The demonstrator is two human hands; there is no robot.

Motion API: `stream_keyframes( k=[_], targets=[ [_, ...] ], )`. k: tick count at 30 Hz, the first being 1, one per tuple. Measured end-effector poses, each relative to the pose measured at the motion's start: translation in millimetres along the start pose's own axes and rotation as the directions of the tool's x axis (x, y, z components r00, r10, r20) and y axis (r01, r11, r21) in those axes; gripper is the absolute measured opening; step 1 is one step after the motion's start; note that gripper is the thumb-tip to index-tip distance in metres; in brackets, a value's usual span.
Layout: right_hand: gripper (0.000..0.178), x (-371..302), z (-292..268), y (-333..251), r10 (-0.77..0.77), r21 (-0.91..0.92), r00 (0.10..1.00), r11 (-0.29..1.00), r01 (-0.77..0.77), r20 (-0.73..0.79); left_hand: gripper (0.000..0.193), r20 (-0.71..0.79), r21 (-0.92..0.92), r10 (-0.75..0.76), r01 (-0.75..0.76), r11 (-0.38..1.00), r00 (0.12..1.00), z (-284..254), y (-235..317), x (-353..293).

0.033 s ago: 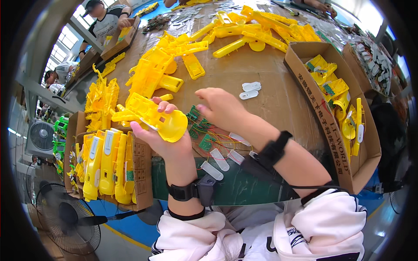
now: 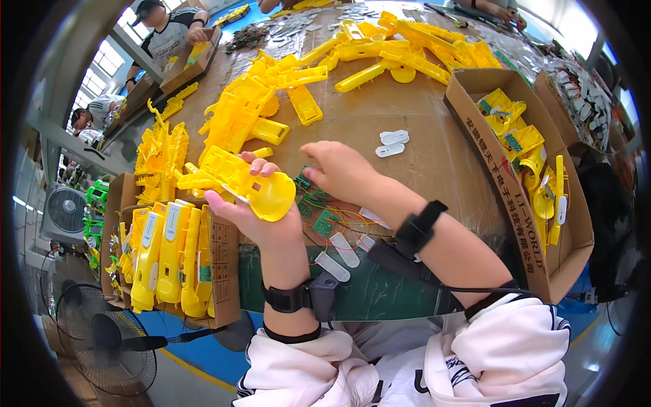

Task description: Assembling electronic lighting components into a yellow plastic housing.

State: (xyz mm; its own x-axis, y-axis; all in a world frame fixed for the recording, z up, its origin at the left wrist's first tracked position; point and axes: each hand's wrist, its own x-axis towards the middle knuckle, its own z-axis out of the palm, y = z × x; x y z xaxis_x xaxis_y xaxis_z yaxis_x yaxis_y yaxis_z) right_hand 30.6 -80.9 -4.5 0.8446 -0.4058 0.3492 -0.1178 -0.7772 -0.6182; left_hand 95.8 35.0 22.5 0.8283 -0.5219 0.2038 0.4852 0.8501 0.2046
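The right hand [image 2: 344,171], part-curled, has edged toward the left hand [image 2: 263,227], which alone grips a yellow, scoop-ended plastic shell [image 2: 273,197]; whether the right pinches anything is unclear.

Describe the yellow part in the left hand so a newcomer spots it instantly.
At the lower left of the brown work surface, find the cardboard box. Up and right of it, the person's left hand holds a yellow plastic part with a broad rounded end. Loose yellow pieces lie heaped beyond; this one is gripped.
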Motion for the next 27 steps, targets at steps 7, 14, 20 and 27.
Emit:
stream_keyframes(
  k=[7, 14, 20, 27],
  targets=[
    [0.017, -3, -22, -5, 0.064, 0.285, 0.989, 0.958, -0.024, -0.135, 0.043, -0.093, -0.049, -0.084, 0.08, 0.996, 0.992, -10, 13, -2],
    [0.013, -58, -112, -26, 0.166, 0.732, 0.961, 0.679, 0.051, -0.221, 0.044, -0.106, 0.384, -0.204, 0.23, 0.894, 0.973, 11, -13, -24],
    [0.012, -99, -118, -10, -0.029, 0.824, 0.997, 0.561, 0.073, -0.068, 0.05, -0.01, 0.576, -0.671, 0.553, 0.602, 0.741, 28, -35, -49],
    [0.017, -109, -96, -4, 0.108, 0.87, 0.994, 0.492, -0.036, -0.02, 0.057, -0.054, 0.533, -0.784, 0.682, 0.501, 0.618, 16, -44, -58]
  ],
)
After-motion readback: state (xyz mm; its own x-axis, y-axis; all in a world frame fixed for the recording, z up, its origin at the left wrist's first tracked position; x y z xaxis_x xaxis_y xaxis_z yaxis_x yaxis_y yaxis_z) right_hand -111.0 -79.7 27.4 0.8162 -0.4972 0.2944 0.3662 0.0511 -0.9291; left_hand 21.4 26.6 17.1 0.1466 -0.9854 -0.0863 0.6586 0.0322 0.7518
